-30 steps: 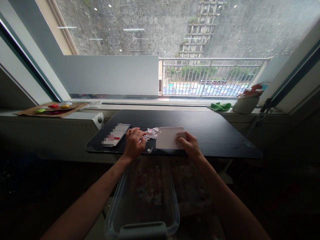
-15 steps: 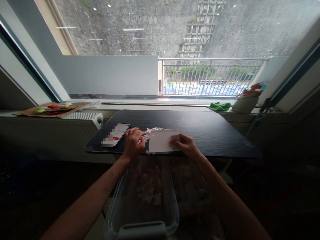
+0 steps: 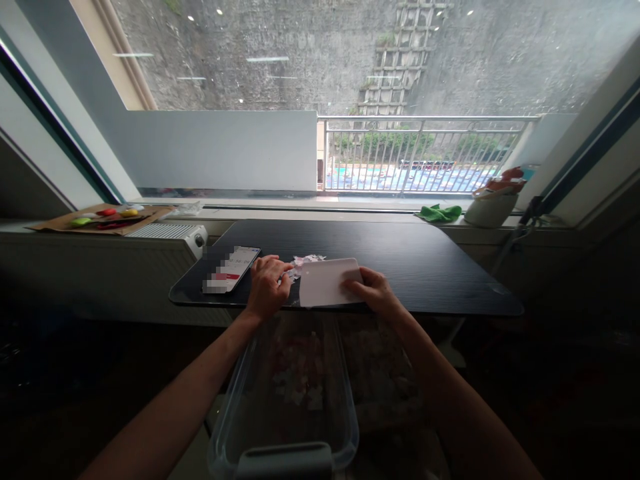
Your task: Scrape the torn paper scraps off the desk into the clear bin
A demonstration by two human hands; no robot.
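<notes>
My right hand (image 3: 373, 290) grips the right edge of a white rectangular card (image 3: 325, 283) with rounded corners, thumb on top. The card is tilted over the near edge of the dark table, its left edge by a small heap of torn paper scraps (image 3: 307, 261). My left hand (image 3: 270, 283) rests on the table left of the heap, fingers loosely extended toward the scraps and nothing visible in it. Below the table edge stands a clear plastic bin (image 3: 353, 400) with more paper scraps (image 3: 300, 387) inside. The card hides part of the heap.
A phone (image 3: 233, 270) lies on the black table (image 3: 425, 267) left of my left hand. On the sill are a green cloth (image 3: 439, 213) and a white pot (image 3: 490, 208). A radiator (image 3: 170, 232) with a brown board (image 3: 65, 225) stands at left.
The card has shifted slightly right and toward me, showing a little more of the scraps beside it. My left hand stays almost still.
</notes>
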